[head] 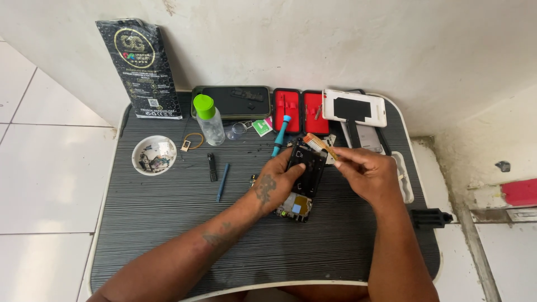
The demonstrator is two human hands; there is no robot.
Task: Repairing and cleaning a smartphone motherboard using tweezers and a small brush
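**Brush at one o'clock of the opened phone**

Your left hand (275, 182) grips the opened phone (302, 180) at its left edge, holding it on the tabletop (168, 223) near the middle. The phone's long axis runs from twelve to six o'clock, tilted slightly. Your right hand (366, 173) pinches a small brush (319, 144), its bristles just above the phone's top end, toward one o'clock.

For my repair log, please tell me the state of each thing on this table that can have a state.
phone: back off, circuit board exposed, held in left hand
brush: held in right hand, bristles at the phone's top
bottle: upright, green cap on
red case: lying open
dish: holds small parts
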